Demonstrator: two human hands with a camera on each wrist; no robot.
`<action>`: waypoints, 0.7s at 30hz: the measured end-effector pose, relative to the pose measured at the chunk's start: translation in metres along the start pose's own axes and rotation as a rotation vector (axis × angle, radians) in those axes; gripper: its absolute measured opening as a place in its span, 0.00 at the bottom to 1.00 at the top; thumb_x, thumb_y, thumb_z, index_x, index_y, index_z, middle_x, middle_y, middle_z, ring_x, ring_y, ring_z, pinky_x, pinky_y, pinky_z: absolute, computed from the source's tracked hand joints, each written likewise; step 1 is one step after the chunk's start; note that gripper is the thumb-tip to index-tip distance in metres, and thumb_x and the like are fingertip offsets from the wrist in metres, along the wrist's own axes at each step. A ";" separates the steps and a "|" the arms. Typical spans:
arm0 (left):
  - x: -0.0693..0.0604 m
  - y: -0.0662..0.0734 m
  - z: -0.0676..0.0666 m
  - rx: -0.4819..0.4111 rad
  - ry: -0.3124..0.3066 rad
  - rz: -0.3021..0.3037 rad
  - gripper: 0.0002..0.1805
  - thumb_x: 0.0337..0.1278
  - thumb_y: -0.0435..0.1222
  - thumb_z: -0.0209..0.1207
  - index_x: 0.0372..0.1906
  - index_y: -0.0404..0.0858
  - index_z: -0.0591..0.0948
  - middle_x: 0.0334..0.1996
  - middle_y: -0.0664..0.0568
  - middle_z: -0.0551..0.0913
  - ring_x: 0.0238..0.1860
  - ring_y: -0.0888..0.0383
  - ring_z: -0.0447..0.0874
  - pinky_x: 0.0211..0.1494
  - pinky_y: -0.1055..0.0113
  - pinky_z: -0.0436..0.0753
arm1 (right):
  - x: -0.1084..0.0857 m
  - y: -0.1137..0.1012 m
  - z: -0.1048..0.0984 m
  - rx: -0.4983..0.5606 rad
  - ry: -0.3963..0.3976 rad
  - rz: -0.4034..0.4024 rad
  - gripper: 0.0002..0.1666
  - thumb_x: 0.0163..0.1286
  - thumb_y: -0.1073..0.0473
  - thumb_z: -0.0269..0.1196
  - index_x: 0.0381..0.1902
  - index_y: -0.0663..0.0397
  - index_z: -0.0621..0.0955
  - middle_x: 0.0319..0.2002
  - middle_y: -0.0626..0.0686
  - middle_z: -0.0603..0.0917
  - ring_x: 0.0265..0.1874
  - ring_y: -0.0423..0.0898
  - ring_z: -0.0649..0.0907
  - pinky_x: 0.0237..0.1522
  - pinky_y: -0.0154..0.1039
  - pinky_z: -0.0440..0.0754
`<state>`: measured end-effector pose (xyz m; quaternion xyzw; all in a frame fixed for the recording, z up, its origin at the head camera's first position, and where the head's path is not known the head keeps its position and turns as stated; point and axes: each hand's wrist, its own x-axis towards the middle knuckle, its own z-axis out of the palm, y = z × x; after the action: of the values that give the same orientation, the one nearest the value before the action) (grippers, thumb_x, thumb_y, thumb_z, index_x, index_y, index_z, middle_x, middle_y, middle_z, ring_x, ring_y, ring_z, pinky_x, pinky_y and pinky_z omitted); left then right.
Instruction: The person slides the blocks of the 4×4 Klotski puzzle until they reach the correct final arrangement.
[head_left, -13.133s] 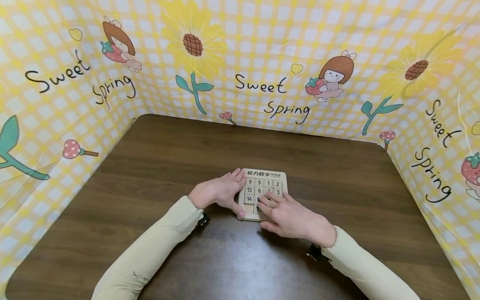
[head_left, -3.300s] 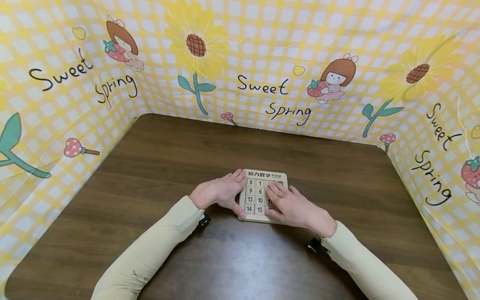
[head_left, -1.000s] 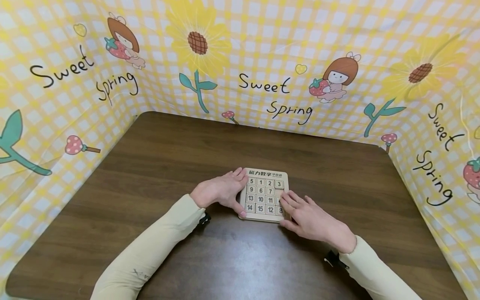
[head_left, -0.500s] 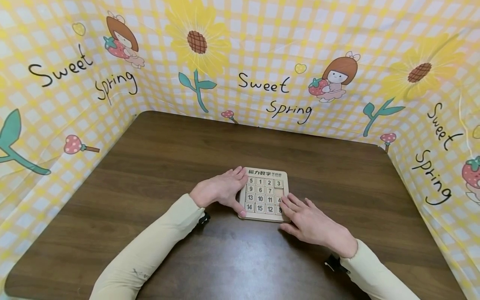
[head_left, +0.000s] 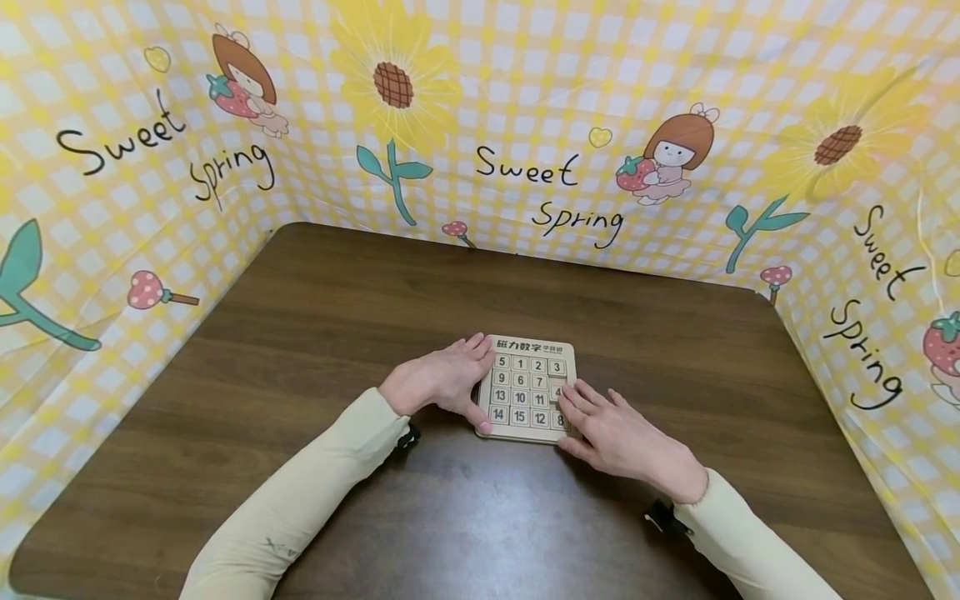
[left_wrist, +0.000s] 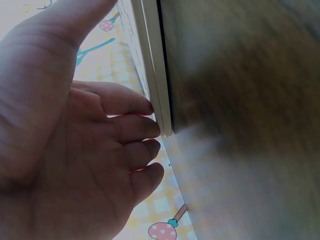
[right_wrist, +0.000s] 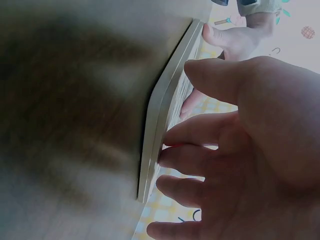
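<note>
A pale wooden number slide puzzle (head_left: 525, 434) lies flat on the table, dark characters along its far edge. Its tiles read 5, 1, 2, 3 in the far row and 14, 15, 12, 8 in the near row. The number 4 tile (head_left: 556, 392) sits between the second and third rows of the right column. My left hand (head_left: 448, 379) rests against the board's left side, fingers near the far corner and thumb near the close one. My right hand (head_left: 618, 429) lies at the right side, its extended fingertips touching the 4 tile and partly covering the 8.
The brown wooden table (head_left: 360, 292) has rounded corners. A yellow checked cloth (head_left: 517, 100) with flowers and lettering hangs around its back and sides. Dark wrist cameras, one (head_left: 663, 518) at the right sleeve, sit under both wrists.
The 4 tile has slid away from me up the right column since half a second ago. Over the longer span the tiles have been rearranged; the left hand stays put.
</note>
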<state>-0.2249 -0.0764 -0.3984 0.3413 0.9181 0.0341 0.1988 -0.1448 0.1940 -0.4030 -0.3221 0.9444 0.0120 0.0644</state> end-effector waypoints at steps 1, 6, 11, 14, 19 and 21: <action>0.000 0.000 0.000 -0.001 0.000 0.000 0.69 0.39 0.68 0.67 0.77 0.31 0.49 0.79 0.38 0.41 0.80 0.45 0.36 0.82 0.54 0.45 | 0.001 0.001 0.000 -0.001 -0.002 0.002 0.39 0.73 0.40 0.56 0.71 0.59 0.68 0.73 0.61 0.66 0.73 0.60 0.65 0.65 0.68 0.67; -0.001 0.000 0.000 -0.006 -0.001 0.002 0.69 0.39 0.67 0.68 0.77 0.31 0.49 0.79 0.38 0.41 0.80 0.45 0.36 0.82 0.54 0.45 | 0.008 0.005 -0.002 0.027 -0.032 0.021 0.40 0.72 0.38 0.55 0.72 0.58 0.67 0.74 0.61 0.65 0.74 0.60 0.63 0.66 0.69 0.66; 0.000 -0.001 0.000 -0.012 -0.002 -0.002 0.69 0.39 0.67 0.68 0.77 0.31 0.49 0.79 0.38 0.41 0.80 0.45 0.36 0.82 0.55 0.45 | 0.012 0.008 -0.004 0.077 -0.058 0.041 0.41 0.72 0.38 0.54 0.73 0.57 0.65 0.75 0.61 0.61 0.76 0.60 0.60 0.67 0.70 0.63; 0.000 -0.001 0.001 -0.015 -0.008 -0.007 0.69 0.39 0.67 0.67 0.77 0.31 0.49 0.79 0.38 0.40 0.80 0.45 0.35 0.82 0.55 0.44 | 0.012 0.008 -0.004 0.083 -0.059 0.041 0.42 0.72 0.37 0.54 0.74 0.57 0.64 0.76 0.62 0.59 0.76 0.60 0.59 0.67 0.70 0.62; 0.000 -0.002 0.001 -0.013 0.004 0.007 0.69 0.39 0.67 0.67 0.77 0.30 0.49 0.79 0.37 0.41 0.80 0.44 0.36 0.82 0.54 0.45 | 0.006 0.004 -0.004 0.083 -0.035 0.028 0.40 0.73 0.38 0.54 0.73 0.57 0.65 0.76 0.62 0.60 0.75 0.60 0.60 0.67 0.70 0.63; 0.001 -0.002 0.001 -0.010 0.007 0.012 0.69 0.40 0.67 0.67 0.77 0.30 0.49 0.79 0.36 0.41 0.80 0.44 0.37 0.82 0.54 0.45 | 0.001 0.002 -0.005 0.077 -0.018 0.015 0.39 0.73 0.39 0.54 0.73 0.57 0.66 0.75 0.62 0.61 0.75 0.60 0.61 0.67 0.69 0.63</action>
<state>-0.2262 -0.0777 -0.4004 0.3459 0.9164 0.0412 0.1971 -0.1469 0.1948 -0.3984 -0.3123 0.9459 -0.0208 0.0851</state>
